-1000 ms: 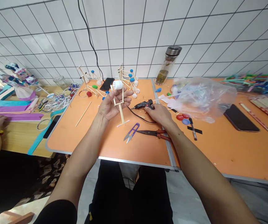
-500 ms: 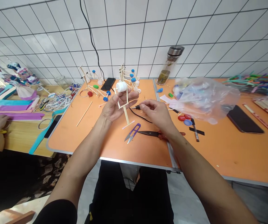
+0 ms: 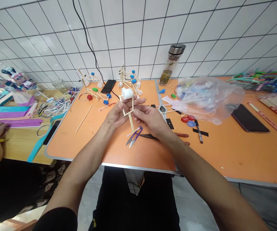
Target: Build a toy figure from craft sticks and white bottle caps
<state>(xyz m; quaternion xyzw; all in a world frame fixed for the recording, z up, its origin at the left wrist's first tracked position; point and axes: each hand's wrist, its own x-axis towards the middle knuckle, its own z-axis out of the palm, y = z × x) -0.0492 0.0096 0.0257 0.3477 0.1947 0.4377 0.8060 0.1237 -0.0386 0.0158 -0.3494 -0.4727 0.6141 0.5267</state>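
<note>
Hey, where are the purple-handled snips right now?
In the head view, the purple-handled snips lie toward the front edge of the orange table, near mid-picture, just left of the red-handled pliers.

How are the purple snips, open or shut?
Open: the snips have their two blades spread apart at the tips, with orange table showing between them.

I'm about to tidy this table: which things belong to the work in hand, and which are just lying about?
Apparently in the work:
stick frame with white cylinder, in the left hand
purple snips, pliers, nearby

Apparently just lying about:
glass flask
plastic bag
phone at right
</note>
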